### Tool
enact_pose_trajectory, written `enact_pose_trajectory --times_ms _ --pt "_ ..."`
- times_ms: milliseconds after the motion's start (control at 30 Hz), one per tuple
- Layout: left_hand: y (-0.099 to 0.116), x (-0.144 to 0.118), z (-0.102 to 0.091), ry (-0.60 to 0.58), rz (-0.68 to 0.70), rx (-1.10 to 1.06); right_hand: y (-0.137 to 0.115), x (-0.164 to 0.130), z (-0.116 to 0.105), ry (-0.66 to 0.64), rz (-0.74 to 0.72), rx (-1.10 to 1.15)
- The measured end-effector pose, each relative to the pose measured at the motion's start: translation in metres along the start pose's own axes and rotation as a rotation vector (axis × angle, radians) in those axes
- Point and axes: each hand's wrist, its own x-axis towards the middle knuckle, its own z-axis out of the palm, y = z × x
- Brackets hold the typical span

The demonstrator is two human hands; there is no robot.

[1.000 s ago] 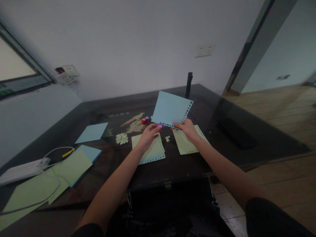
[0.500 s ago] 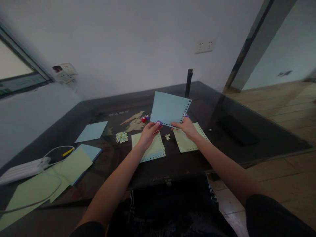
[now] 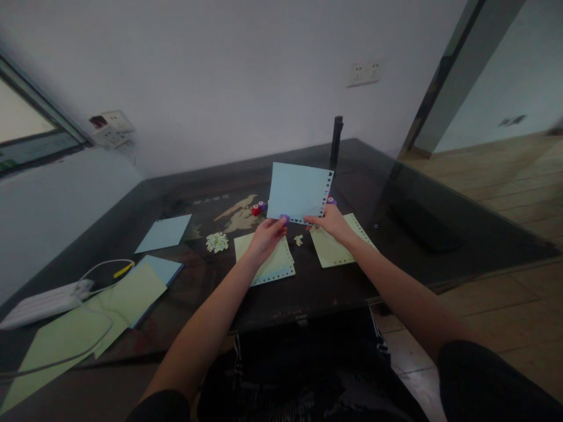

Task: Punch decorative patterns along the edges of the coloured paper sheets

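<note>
Head view looks down on a dark glass table (image 3: 308, 293) with both my bare hands raised over its middle. Between them I hold a blue sheet (image 3: 297, 190) upright above the table, its right and bottom edges lined with punched holes. My left hand (image 3: 265, 235) is closed around a small purple punch (image 3: 284, 218), which sits at the sheet's lower left corner, thumb on top. My right hand (image 3: 331, 221) pinches the sheet's bottom edge near the right corner; a second purple bit (image 3: 331, 201) shows just behind its fingers, too small to make out.

Below my hands, flat on the table, lie a green sheet on a blue one (image 3: 266, 261) with a punched lower edge, and beside it to the right another green sheet (image 3: 338, 246), also punched along its edges. A few paper scraps (image 3: 298, 240) rest between them, and a bigger heap of scraps (image 3: 217, 241) lies to the left. Red and purple punches (image 3: 258, 207) sit just behind the held sheet's left side.

Farther left are a loose blue sheet (image 3: 163, 232), a stack of green and blue paper (image 3: 127, 296), and a white power strip (image 3: 41, 302) with its cable. A dark post (image 3: 336, 140) stands at the table's far edge.
</note>
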Motion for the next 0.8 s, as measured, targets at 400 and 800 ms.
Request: enact_pose_trajectory --times_ms 400,800 --pt "-0.0013 0.0025 -0.0051 0.006 0.024 0.032 -0.0026 -0.0004 -0.0023 0.022 -0.078 -0.041" --pt "0.0005 0.0058 -0.0076 0.04 0.04 0.032 -0.0043 0.0008 -0.0054 0.022 -0.085 -0.067"
